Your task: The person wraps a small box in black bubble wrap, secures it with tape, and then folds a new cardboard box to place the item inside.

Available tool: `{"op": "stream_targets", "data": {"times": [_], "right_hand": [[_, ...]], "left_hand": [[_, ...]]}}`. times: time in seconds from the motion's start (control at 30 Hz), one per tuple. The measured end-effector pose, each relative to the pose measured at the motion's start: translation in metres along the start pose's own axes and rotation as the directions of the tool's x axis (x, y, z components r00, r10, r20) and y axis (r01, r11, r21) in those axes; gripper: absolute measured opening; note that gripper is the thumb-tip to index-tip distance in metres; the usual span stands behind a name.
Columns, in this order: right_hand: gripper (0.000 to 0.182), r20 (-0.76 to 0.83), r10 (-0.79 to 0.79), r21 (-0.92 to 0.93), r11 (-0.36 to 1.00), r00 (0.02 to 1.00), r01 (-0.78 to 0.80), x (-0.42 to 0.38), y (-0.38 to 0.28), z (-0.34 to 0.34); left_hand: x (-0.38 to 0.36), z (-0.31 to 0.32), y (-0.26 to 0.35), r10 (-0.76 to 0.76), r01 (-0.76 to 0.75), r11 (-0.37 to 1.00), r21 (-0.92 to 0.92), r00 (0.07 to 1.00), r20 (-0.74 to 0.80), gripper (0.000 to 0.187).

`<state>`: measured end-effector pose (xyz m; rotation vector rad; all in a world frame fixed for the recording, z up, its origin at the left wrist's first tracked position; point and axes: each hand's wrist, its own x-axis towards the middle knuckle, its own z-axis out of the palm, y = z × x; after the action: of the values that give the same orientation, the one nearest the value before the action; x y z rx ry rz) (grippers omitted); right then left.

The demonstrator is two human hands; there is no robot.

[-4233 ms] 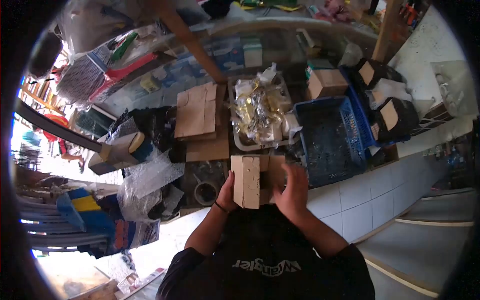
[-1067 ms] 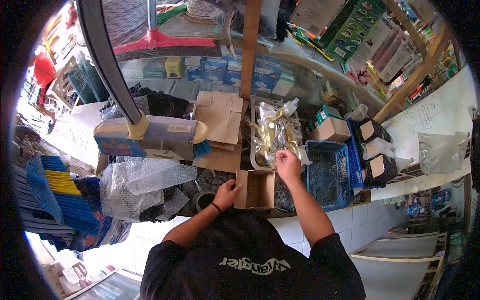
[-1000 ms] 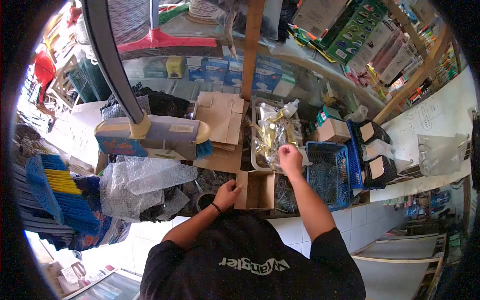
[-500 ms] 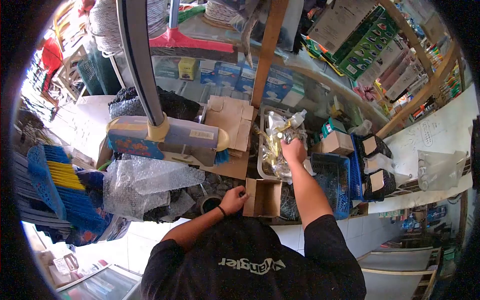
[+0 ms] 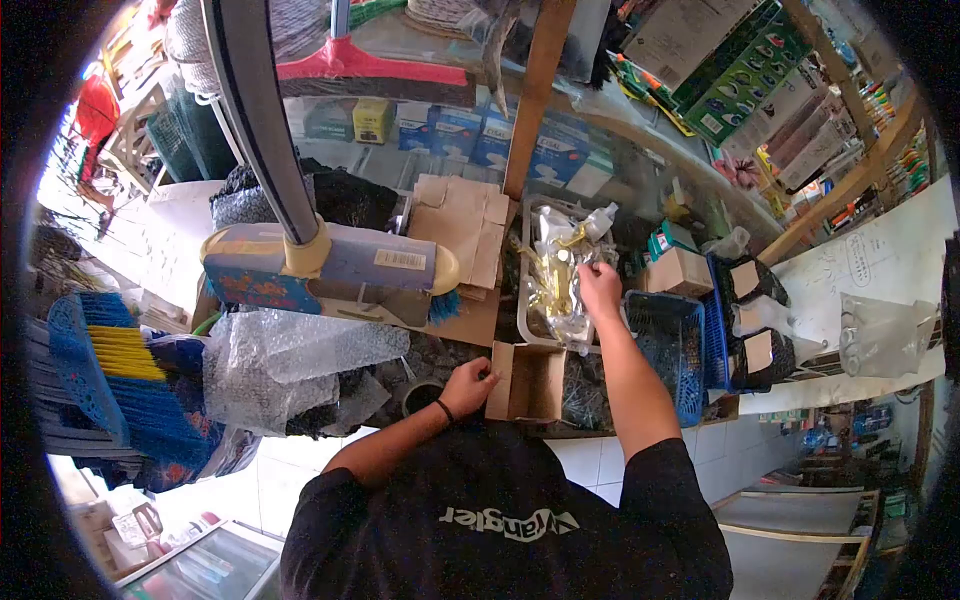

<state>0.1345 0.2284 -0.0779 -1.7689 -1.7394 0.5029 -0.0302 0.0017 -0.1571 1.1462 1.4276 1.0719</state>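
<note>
My left hand (image 5: 470, 389) is closed, its curled fingertips against the left side of a small open cardboard box (image 5: 537, 385). Just behind that box stands a white plastic tray (image 5: 527, 300) holding clear plastic packets (image 5: 562, 240) with gold-coloured and whitish parts inside. Over the tray's right side is my right hand (image 5: 603, 290), thumb and fingers pinched together beside the packets. Whatever lies between those fingers is too small to make out.
A blue basket (image 5: 690, 350) and a brown carton (image 5: 678, 275) stand to the right. A broom head (image 5: 340, 268) and bubble wrap (image 5: 290, 355) crowd the left. Flattened cardboard (image 5: 458, 230) lies behind, and a wooden post (image 5: 535, 100) rises by the glass case.
My right hand has drawn slightly to the right and up from the middle of the packets. The left hand stays by the box, fingers a little more curled. The view has shifted slightly.
</note>
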Motion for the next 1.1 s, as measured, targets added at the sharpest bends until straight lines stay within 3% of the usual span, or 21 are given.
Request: {"op": "stream_targets", "data": {"times": [0.1,0.17,0.23,0.3,0.37,0.43,0.47,0.53,0.6,0.63,0.73,0.83,0.97,1.03,1.1], "right_hand": [[0.026,0.111,0.072,0.365,0.925,0.991,-0.108,-0.001,0.013,-0.01],[0.021,0.146,0.206,0.586,0.77,0.968,-0.252,-0.018,-0.009,-0.028],[0.019,0.183,0.174,0.691,0.677,0.967,-0.253,-0.024,-0.005,-0.041],[0.013,0.216,0.241,0.78,0.54,0.946,-0.315,-0.041,-0.011,-0.053],[0.013,0.33,0.152,0.791,0.494,0.932,-0.361,-0.075,-0.03,-0.07],[0.013,0.407,0.093,0.6,0.723,0.909,-0.343,-0.111,-0.046,-0.082],[0.014,0.427,0.004,0.562,0.782,0.904,-0.269,-0.119,-0.001,-0.059],[0.021,0.514,-0.011,0.464,0.845,0.858,-0.266,-0.153,-0.012,-0.055],[0.025,0.483,-0.077,0.202,0.979,0.872,-0.026,-0.172,-0.002,-0.044],[0.026,0.477,-0.085,0.072,0.996,0.875,0.058,-0.178,-0.001,-0.04],[0.025,0.333,-0.126,-0.025,0.99,0.935,0.142,-0.184,-0.002,-0.029],[0.025,0.466,-0.037,-0.236,0.958,0.884,0.164,-0.181,-0.01,-0.026],[0.02,0.507,-0.111,-0.344,0.883,0.854,0.32,-0.182,0.003,-0.003],[0.021,0.561,-0.038,-0.37,0.882,0.827,0.292,-0.175,-0.014,-0.007],[0.02,0.617,0.03,-0.393,0.878,0.786,0.275,-0.17,-0.011,0.002]], "left_hand": [[-0.001,-0.005,0.008,-0.003,0.003,0.998,0.064,1.0,0.008,0.028],[-0.003,-0.009,0.018,0.012,-0.013,0.996,0.088,1.0,0.014,0.028],[0.003,-0.003,0.002,0.051,-0.05,0.998,0.038,0.999,-0.017,0.029],[0.001,0.004,-0.009,0.05,-0.05,0.999,0.009,0.998,-0.035,0.029],[0.002,0.004,-0.006,0.034,-0.034,0.999,0.003,0.998,-0.05,0.029],[0.002,0.004,-0.004,0.028,-0.028,1.0,0.01,0.999,-0.046,0.029],[0.002,0.003,-0.003,0.006,-0.007,1.0,-0.002,0.999,-0.038,0.029],[0.002,0.004,-0.002,-0.02,0.02,1.0,-0.015,0.999,-0.03,0.028],[0.001,0.003,0.0,-0.028,0.028,0.999,-0.016,0.999,-0.029,0.027],[0.001,0.003,0.002,-0.03,0.03,1.0,0.009,0.999,-0.028,0.026],[-0.001,0.003,0.01,-0.033,0.035,0.997,0.068,0.999,-0.036,0.025],[-0.001,0.003,0.014,-0.015,0.021,0.996,0.091,0.998,-0.064,0.024],[0.001,0.003,0.011,0.013,-0.008,0.996,0.084,0.998,-0.058,0.025],[-0.001,0.005,0.003,-0.066,0.068,0.996,0.051,0.997,-0.04,0.025],[-0.003,0.004,-0.002,-0.03,0.031,0.998,0.047,0.999,-0.034,0.026]]}}
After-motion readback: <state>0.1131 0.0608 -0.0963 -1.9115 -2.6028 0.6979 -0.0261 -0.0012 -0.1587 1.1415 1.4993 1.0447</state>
